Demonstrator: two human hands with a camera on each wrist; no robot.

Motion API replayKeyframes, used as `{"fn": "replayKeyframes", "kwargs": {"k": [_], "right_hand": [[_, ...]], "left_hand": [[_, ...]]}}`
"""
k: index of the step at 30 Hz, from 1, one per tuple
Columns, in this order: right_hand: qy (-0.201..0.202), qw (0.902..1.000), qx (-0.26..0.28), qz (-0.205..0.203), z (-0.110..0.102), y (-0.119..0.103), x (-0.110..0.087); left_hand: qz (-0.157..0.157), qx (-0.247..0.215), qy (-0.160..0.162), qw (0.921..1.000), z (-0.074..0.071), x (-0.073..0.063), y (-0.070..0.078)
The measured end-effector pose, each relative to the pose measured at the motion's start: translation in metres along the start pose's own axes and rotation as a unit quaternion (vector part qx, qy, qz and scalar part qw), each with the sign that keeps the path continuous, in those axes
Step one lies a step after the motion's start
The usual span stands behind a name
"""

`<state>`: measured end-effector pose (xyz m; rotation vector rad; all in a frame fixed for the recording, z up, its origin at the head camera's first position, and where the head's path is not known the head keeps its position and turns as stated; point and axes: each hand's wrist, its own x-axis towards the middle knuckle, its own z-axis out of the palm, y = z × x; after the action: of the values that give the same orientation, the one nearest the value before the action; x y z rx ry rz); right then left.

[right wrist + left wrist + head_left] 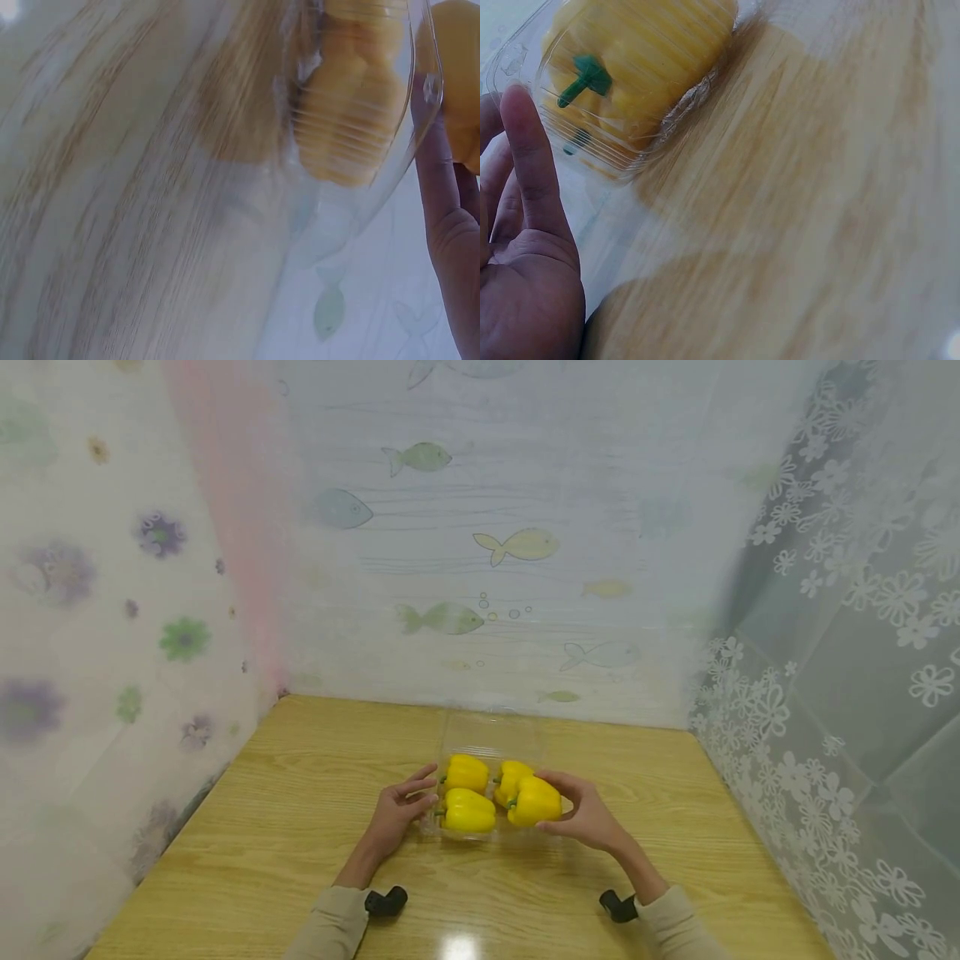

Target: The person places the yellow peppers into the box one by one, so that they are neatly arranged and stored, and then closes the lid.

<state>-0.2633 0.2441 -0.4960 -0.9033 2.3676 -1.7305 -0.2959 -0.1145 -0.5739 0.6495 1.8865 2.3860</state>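
A clear plastic clamshell box [491, 739] sits on the table with its lid folded back. Inside it, two yellow bell peppers [469, 811] stand on the left, green stems pointing left, and another yellow bell pepper [513, 774] is at the back right. My right hand [588, 814] grips one more yellow bell pepper [537, 802] between thumb and fingers, over the front right of the box. In the right wrist view this held pepper [457, 67] shows above the box rim. With fingers extended, my left hand [397, 814] rests its fingertips at the box's left wall.
The wooden table [337, 735] surrounds the box. Behind it hangs a sheet with printed fish [525, 543]. Flower-patterned sheets [67, 610] close off the left and right sides. Each wrist carries a black camera mount [386, 902].
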Motion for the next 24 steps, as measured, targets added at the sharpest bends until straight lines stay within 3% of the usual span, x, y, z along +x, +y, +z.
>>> {"fn": "replayKeyframes", "kwargs": {"k": [14, 24], "right_hand": [[0.0, 0.9982, -0.052, 0.03, 0.0061, 0.0012, 0.0008], [-0.022, 0.9909, -0.129, 0.031, 0.0023, -0.0052, 0.0044]], "left_hand": [[-0.006, 0.001, 0.005, 1.0, 0.0037, -0.0019, 0.0044], [-0.009, 0.01, 0.007, 0.9999, 0.0035, -0.0003, 0.0038]]}}
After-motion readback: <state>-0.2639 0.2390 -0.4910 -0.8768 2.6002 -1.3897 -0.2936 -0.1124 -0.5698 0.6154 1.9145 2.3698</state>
